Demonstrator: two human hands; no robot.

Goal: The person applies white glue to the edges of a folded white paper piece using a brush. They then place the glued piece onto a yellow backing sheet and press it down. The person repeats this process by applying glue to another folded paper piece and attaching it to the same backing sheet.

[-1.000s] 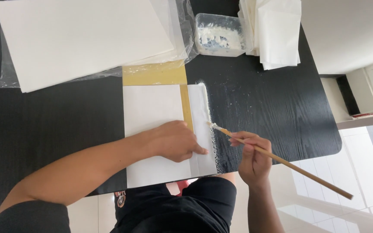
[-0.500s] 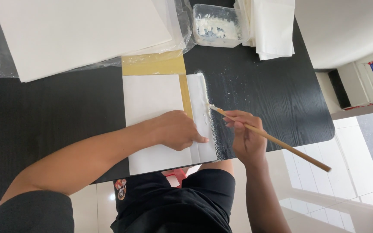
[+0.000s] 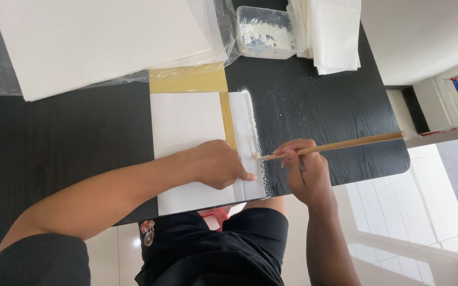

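left hand point(image 3: 216, 164): pressing flat on white sheet point(image 3: 186, 132)
right hand point(image 3: 304, 172): gripping brush point(image 3: 329, 145), pasting flap point(image 3: 247, 143)
progress: far strip looking coated, near end remaining

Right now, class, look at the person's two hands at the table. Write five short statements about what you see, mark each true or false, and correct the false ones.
1. The right hand holds a brush. True.
2. The left hand lies flat on the white sheet. True.
3. The tub stands beside the left elbow. False: it stands at the far side of the table, near the folded white stack.
4. The brush tip is dipped in the tub. False: it touches the right-hand strip of the sheet, near the left fingertips.
5. The table is black. True.
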